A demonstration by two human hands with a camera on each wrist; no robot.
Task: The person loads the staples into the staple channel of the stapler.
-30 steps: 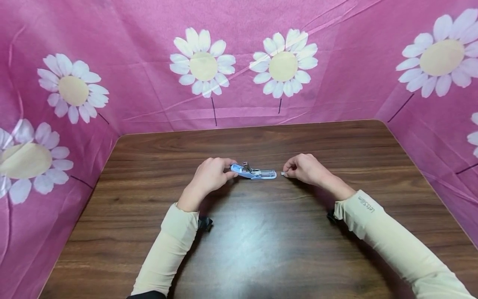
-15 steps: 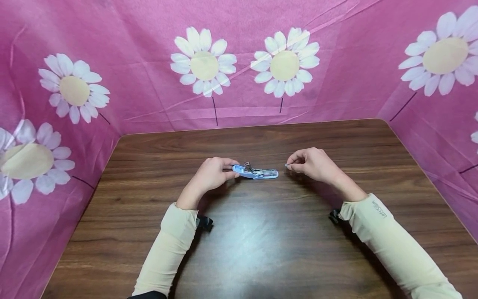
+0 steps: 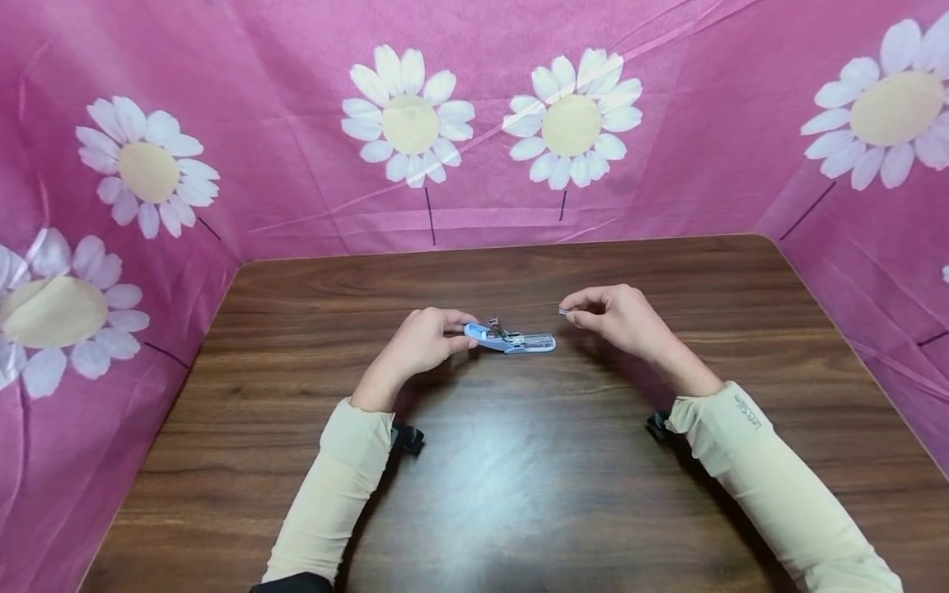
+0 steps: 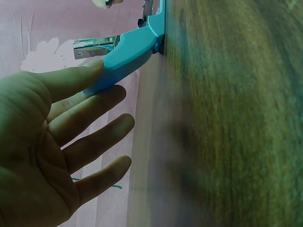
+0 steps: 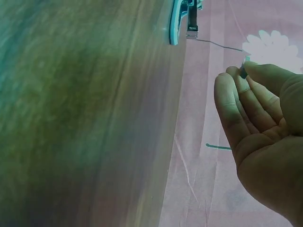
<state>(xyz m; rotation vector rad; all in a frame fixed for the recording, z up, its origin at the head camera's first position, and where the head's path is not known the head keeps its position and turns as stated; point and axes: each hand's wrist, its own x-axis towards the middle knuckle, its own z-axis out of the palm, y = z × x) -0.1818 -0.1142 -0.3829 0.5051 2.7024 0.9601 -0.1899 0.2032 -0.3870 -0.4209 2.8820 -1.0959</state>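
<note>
A light-blue stapler [image 3: 511, 339] lies opened out on the table, its metal magazine exposed and a metal part sticking up near its middle. My left hand [image 3: 421, 344] pinches the stapler's left end between thumb and index finger. In the left wrist view the thumb presses on the blue handle [image 4: 125, 59], and the other fingers are spread out below. Past the stapler's right end, my right hand [image 3: 619, 321] holds a small grey strip of staples [image 3: 563, 311] between thumb and fingertips. The right wrist view shows that strip [image 5: 244, 70] raised above the tabletop, apart from the stapler [image 5: 175, 23].
The brown wood-grain table [image 3: 474, 494] reaches back to a pink cloth [image 3: 296, 165] with white daisies, which encloses its back and both sides. A black strap mount [image 3: 408, 440] sits under the left wrist, another [image 3: 656, 425] under the right.
My right hand has lifted away from the stapler's right end and moved farther back with the staples. The left hand keeps its grip on the stapler, nearly still.
</note>
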